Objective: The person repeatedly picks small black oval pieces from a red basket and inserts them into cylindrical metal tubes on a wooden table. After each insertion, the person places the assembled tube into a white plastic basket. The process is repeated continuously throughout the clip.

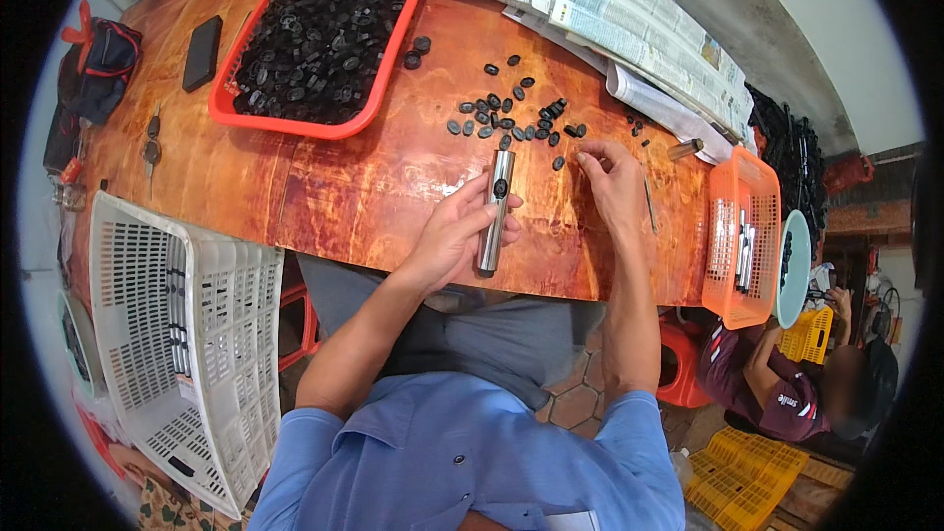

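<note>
My left hand [452, 236] is closed around a shiny metal tube [489, 248], held tilted near the table's front edge. A black oval piece [501, 189] sits in the side of the tube, near my left thumb. To the right, my right hand [619, 192] is just over the table, its thumb and fingers drawn together in a pinch. Anything between those fingertips is too small or hidden to make out. Loose black oval pieces [506, 123] lie scattered beyond the tube, some close to my right fingertips.
A red basket [224, 110] heaped with black pieces stands at the back left. An orange basket [725, 236] with metal tubes is at the right, beside a pale green bowl [795, 280]. A white crate [236, 334] stands left; newspapers [639, 20] lie behind. Another person sits at right.
</note>
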`<state>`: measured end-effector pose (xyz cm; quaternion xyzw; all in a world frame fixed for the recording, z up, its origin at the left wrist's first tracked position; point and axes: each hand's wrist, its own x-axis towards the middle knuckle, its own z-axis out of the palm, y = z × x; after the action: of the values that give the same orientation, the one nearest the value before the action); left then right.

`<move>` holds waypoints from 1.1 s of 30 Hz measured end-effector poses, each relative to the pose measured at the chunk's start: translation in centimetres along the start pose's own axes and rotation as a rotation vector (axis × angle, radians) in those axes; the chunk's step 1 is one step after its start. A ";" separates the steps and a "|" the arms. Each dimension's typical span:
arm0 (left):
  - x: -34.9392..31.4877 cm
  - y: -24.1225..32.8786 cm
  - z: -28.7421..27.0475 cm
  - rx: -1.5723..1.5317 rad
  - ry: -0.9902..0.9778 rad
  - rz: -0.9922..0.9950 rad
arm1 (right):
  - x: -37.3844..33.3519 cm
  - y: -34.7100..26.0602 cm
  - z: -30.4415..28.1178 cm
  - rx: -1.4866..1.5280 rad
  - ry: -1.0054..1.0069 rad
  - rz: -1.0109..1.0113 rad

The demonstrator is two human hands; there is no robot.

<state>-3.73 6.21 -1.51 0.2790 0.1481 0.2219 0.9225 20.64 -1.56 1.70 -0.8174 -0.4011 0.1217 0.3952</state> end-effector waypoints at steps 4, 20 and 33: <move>0.0 0.0 0.1 0.018 0.021 -0.013 | -1.1 -1.2 0.4 -0.077 -0.077 0.004; 0.1 -0.4 -0.4 -0.001 -0.052 -0.005 | -5.5 -7.5 0.9 0.076 -0.135 -0.379; 0.1 -0.3 0.5 0.060 -0.005 0.039 | -6.3 -7.3 2.5 -0.199 -0.013 -0.730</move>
<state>-3.36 5.77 -1.27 0.3100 0.1472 0.2345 0.9095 11.18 -2.30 4.72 -0.6544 -0.6781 -0.0616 0.3289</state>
